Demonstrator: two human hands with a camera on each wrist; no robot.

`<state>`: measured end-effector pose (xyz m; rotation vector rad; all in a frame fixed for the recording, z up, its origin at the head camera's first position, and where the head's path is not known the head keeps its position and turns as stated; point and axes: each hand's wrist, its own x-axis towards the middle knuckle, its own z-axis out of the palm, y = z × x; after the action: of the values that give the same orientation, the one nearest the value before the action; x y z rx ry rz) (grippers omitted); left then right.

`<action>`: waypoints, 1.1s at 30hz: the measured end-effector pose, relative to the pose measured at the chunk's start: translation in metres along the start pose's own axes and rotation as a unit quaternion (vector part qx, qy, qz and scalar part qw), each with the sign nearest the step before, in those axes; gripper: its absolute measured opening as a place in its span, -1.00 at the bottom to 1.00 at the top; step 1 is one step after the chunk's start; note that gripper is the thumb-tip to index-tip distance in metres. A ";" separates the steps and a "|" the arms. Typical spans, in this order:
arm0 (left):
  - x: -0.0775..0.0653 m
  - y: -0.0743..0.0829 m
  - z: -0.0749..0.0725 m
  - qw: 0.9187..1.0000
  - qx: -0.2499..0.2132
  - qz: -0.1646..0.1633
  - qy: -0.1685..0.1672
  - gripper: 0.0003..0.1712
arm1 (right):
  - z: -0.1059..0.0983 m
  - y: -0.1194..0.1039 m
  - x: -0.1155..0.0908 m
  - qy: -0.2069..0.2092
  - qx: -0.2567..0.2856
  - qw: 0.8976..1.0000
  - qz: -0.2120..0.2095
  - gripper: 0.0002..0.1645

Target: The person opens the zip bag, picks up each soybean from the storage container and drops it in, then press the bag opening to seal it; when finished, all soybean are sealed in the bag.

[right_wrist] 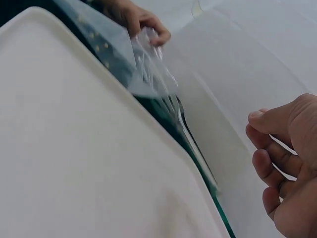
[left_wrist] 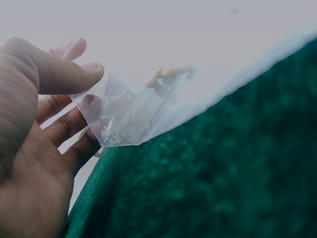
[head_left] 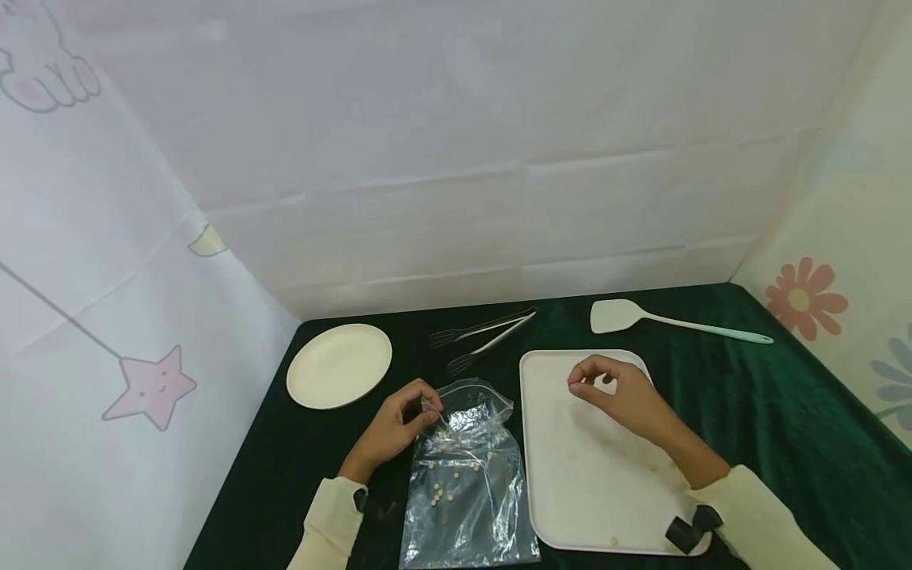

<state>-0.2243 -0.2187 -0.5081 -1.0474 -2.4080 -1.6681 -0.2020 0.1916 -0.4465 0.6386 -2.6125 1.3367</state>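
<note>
My left hand (head_left: 394, 427) pinches the upper left edge of a clear zip bag (head_left: 466, 507) between thumb and fingers, near its mouth. Several small pale-yellow bean-like pieces (head_left: 438, 497) lie inside the bag; in the left wrist view a few bean-like pieces (left_wrist: 166, 73) show blurred through the plastic. Over the upper part of a white tray (head_left: 570, 467) is my right hand (head_left: 627, 400), thumb and index fingertips brought together. Nothing shows between those fingertips in the right wrist view, where the other fingers (right_wrist: 270, 168) are curled. One pale piece (head_left: 613, 541) sits by the tray's near edge.
A cream oval plate (head_left: 339, 366) lies at the back left. Behind the bag rest metal tongs (head_left: 492, 340) with fork-like ends. A white spatula (head_left: 677, 319) with a pale green handle lies behind the tray. Green cloth covers the table, with printed white hangings around it.
</note>
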 end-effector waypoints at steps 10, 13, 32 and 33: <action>-0.002 0.005 0.000 1.000 0.001 0.004 0.007 -0.83 | -0.053 0.036 -0.052 -0.057 -0.165 0.984 -0.044 -0.75; -0.002 0.015 0.000 1.000 -0.002 0.010 0.007 -0.85 | -0.064 0.037 -0.062 -0.102 -0.202 0.972 -0.070 -0.63; 0.002 0.008 0.001 1.000 -0.009 -0.001 -0.002 -0.86 | -0.066 0.028 -0.079 -0.141 -0.287 0.944 -0.088 -0.51; 0.001 0.005 0.001 1.000 -0.008 -0.001 -0.002 -0.85 | -0.066 0.028 -0.077 -0.133 -0.281 0.947 -0.079 -0.54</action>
<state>-0.2225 -0.2165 -0.5040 -1.0503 -2.4032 -1.6913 -0.1489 0.2819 -0.4517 0.9443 -2.8682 0.4365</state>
